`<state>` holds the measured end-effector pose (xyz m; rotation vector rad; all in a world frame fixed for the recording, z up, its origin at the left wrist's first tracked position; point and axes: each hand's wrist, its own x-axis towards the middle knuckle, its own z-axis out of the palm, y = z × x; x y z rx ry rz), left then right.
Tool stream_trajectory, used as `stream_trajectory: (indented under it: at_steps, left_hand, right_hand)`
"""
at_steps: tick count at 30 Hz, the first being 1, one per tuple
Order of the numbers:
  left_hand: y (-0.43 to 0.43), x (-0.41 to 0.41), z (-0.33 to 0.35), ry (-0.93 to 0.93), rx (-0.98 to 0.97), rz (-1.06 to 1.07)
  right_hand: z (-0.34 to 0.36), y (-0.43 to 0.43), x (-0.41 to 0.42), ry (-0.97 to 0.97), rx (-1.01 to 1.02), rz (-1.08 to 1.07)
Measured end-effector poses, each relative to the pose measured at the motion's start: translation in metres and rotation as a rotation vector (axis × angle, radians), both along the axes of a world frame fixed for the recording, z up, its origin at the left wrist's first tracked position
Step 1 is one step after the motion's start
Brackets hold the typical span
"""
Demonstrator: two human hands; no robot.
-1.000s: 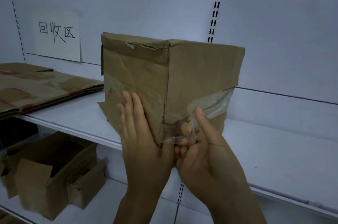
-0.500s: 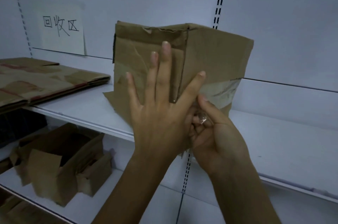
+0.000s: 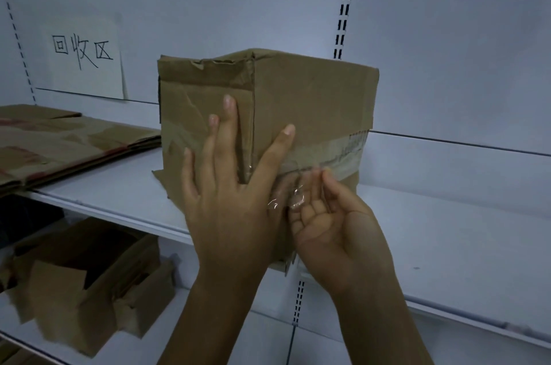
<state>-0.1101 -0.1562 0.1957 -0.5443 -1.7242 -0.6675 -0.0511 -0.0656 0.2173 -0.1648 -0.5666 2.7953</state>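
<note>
On shelf (image 3: 447,233), box (image 3: 313,102) is being braced by flat left hand (image 3: 232,203); four-o'clock tape (image 3: 328,152) is being pinched free by right hand (image 3: 331,215).

Left hand (image 3: 229,200) lies flat, fingers spread and pointing up, while right hand (image 3: 331,224), palm up just beside it, pinches tape (image 3: 299,200) between thumb and curled fingers.

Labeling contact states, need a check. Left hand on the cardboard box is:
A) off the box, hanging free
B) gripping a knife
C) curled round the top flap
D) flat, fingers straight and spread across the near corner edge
D: the left hand lies flat on the cardboard box, fingers straight and spread either side of its near vertical edge, while the right hand pinches the clear tape.
</note>
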Motion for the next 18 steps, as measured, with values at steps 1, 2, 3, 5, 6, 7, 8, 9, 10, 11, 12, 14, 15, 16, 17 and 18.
stream_trajectory:
  at_steps: [1,2,3,5,6,7,8,9,10,11,12,14,15,16,17,18]
  left_hand:
    - [-0.001,0.001,0.0,-0.004,0.005,0.007]
    - [-0.002,0.001,0.0,-0.009,0.004,0.015]
    - [-0.003,0.0,0.0,-0.01,0.002,0.025]
    - [-0.006,-0.001,0.001,0.0,0.009,0.044]
    - [-0.007,-0.001,0.001,0.004,0.021,0.051]
    - [-0.008,-0.002,0.001,0.009,0.037,0.058]
    - [-0.009,-0.003,0.001,0.013,0.054,0.065]
    - [-0.01,-0.004,0.002,0.014,0.068,0.07]
    - [-0.011,-0.005,0.002,0.011,0.08,0.07]
    - [-0.012,-0.006,0.003,0.005,0.092,0.064]
    - [-0.013,-0.007,0.004,-0.004,0.104,0.054]
    - [-0.015,-0.008,0.004,-0.017,0.119,0.038]
    - [-0.016,-0.008,0.003,-0.017,0.12,0.035]
    - [-0.016,-0.008,0.001,-0.016,0.122,0.025]
    - [-0.017,-0.008,0.0,-0.015,0.126,0.008]
    - [-0.019,-0.008,0.0,-0.011,0.13,-0.014]
  right_hand:
    - [0.001,-0.001,0.0,-0.009,-0.003,0.007]
    - [0.001,-0.001,0.001,-0.019,-0.001,0.013]
    - [0.001,0.0,0.001,-0.024,0.001,0.022]
    - [0.002,-0.001,0.001,-0.013,-0.011,0.06]
    - [0.003,-0.002,0.001,-0.001,-0.027,0.081]
    - [0.004,-0.004,0.0,0.009,-0.048,0.098]
    - [0.004,-0.007,-0.001,0.016,-0.066,0.11]
    - [0.005,-0.009,-0.002,0.022,-0.074,0.116]
    - [0.005,-0.01,-0.003,0.031,-0.068,0.12]
    - [0.004,-0.012,-0.004,0.045,-0.054,0.125]
    - [0.004,-0.013,-0.004,0.065,-0.031,0.134]
    - [0.003,-0.014,-0.006,0.098,-0.001,0.158]
    - [0.003,-0.014,-0.007,0.106,0.0,0.166]
    - [0.003,-0.014,-0.007,0.116,0.0,0.171]
    - [0.003,-0.015,-0.007,0.13,-0.005,0.168]
    - [0.003,-0.016,-0.006,0.138,-0.011,0.157]
